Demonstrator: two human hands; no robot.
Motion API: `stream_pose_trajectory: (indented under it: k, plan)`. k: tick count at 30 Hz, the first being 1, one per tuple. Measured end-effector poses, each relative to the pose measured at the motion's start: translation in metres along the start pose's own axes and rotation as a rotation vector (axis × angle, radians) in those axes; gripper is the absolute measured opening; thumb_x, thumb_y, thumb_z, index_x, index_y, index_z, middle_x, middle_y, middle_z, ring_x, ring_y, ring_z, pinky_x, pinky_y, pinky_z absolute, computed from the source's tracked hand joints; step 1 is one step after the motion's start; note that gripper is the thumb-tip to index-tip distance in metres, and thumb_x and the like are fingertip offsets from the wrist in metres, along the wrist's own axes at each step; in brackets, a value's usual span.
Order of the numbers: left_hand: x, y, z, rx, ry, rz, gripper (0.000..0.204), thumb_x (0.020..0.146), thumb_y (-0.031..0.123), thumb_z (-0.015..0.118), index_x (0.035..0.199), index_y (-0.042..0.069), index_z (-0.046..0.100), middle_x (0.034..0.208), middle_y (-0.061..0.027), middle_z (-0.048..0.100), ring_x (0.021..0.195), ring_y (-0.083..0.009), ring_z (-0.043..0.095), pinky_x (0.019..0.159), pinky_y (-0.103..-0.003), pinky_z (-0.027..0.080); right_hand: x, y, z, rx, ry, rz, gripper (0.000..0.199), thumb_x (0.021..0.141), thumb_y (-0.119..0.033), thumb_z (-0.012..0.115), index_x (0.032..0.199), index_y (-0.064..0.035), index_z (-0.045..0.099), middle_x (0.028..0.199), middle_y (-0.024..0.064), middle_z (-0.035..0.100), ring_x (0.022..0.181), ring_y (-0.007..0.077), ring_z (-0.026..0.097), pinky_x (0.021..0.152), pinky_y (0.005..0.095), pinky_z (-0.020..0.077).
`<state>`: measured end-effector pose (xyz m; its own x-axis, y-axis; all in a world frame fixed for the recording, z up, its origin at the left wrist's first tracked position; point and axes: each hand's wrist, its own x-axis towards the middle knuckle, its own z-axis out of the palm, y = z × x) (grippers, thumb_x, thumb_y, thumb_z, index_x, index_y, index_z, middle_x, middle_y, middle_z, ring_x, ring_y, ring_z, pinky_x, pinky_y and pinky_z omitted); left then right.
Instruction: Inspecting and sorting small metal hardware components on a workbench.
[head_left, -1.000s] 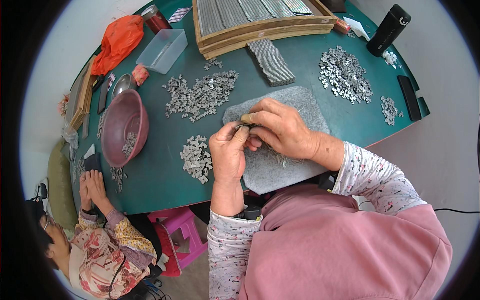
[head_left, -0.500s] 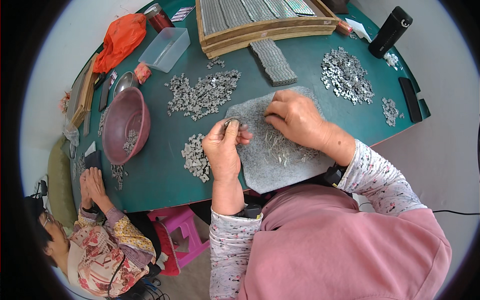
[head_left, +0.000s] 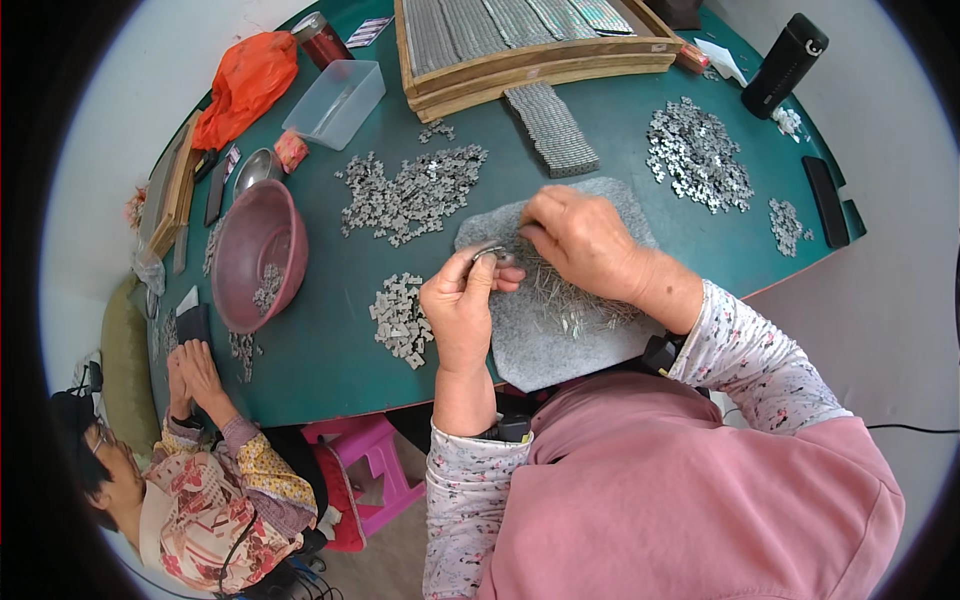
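My left hand [head_left: 462, 310] is closed, pinching a small, dark, curved metal piece [head_left: 488, 250] between thumb and forefinger. Close beside it, my right hand [head_left: 585, 245] has its thumb and fingers pressed together; whatever they hold is hidden or too small to make out. Both hands are above a grey felt mat [head_left: 525, 355]. A loose heap of thin metal pins [head_left: 572, 305] lies on the mat, partly under my right hand. To the left of my left hand is a pile of flat grey metal pieces [head_left: 400, 320].
More metal piece piles [head_left: 415, 190] lie beyond and at the right [head_left: 698, 155]. A wooden tray [head_left: 540, 82] of metal strips stands at the back, a pink bowl [head_left: 228, 255] at the left, a black bottle [head_left: 785, 65] far right. A co-worker's hands [head_left: 195, 375] rest at the left edge.
My left hand has shifted a little to the right and my right hand slightly left, so their fingertips are closer together. The left hand still pinches the metal piece.
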<state>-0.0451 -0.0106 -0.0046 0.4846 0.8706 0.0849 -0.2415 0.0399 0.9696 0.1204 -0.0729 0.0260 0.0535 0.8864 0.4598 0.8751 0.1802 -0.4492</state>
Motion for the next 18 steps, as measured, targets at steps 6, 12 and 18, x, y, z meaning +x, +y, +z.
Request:
stream_pose_trajectory:
  k: [6,12,18]
  plan:
    - [-0.0012,-0.0006,0.0012,0.08,-0.078,0.05,0.011,0.093,-0.001,0.057,0.098,-0.007,0.065,0.083,-0.0109,0.069,0.071,-0.0158,0.068,0.062,-0.025,0.055,0.0078,-0.0084,-0.0069,0.286,-0.005,-0.013,0.01,0.085,-0.004,0.063,0.09,-0.0012,0.055,0.083,0.0146,0.056,0.078,0.0354,0.058,0.067,0.042,0.0464]
    - [-0.0013,-0.0035,0.0039,0.054,-0.1,0.036,0.01,0.093,-0.001,0.057,0.096,-0.006,0.065,0.08,-0.0099,0.069,0.07,-0.0151,0.068,0.063,-0.025,0.055,0.0046,-0.009,-0.0048,0.286,-0.026,0.007,0.011,0.084,-0.003,0.063,0.09,-0.0011,0.054,0.084,0.0149,0.056,0.078,0.0355,0.058,0.067,0.0422,0.0464]
    - [-0.002,-0.0026,0.0024,0.073,-0.107,0.034,0.009,0.093,-0.002,0.057,0.094,-0.005,0.065,0.078,-0.0087,0.068,0.069,-0.0138,0.068,0.063,-0.024,0.055,0.0041,-0.0072,-0.0035,0.278,-0.039,-0.014,0.012,0.083,-0.003,0.064,0.09,-0.0012,0.054,0.084,0.0146,0.056,0.078,0.0355,0.058,0.067,0.0422,0.0467]
